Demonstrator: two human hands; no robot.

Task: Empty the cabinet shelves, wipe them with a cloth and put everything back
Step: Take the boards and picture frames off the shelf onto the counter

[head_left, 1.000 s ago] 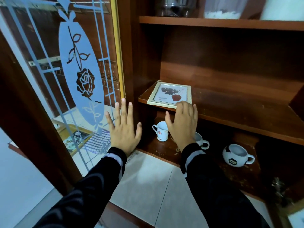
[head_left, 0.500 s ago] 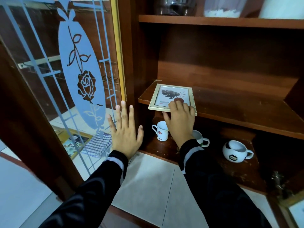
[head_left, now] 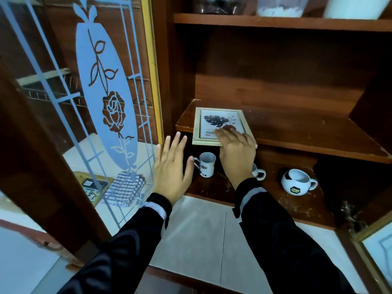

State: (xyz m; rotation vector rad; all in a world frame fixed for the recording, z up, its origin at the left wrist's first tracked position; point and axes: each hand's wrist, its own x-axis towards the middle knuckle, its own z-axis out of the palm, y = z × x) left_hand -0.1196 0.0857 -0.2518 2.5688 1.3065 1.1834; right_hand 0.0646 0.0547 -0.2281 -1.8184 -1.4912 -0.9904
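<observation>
A cream picture frame [head_left: 212, 122] with a leaf print lies flat at the front left of the middle cabinet shelf [head_left: 307, 134]. My right hand [head_left: 235, 151] rests on its near right corner with straight fingers on the glass. My left hand [head_left: 172, 168] hovers open and spread in front of the cabinet's left post, holding nothing. On the bottom shelf stand a small white mug [head_left: 206, 164], a second mug [head_left: 259, 173] mostly hidden behind my right wrist, and a round white mug [head_left: 297, 181]. A checked cloth [head_left: 125, 187] lies on the floor behind the glass door.
The open glass door [head_left: 101, 92] with a frosted rose pattern stands at my left. A wooden tray [head_left: 93, 185] with items sits beside the cloth. The top shelf [head_left: 275, 22] holds a metal pot and white containers. Tiled floor lies below my arms.
My right hand has slid the picture frame further onto the middle shelf and turned it squarer. My left hand has drifted slightly right, still spread.
</observation>
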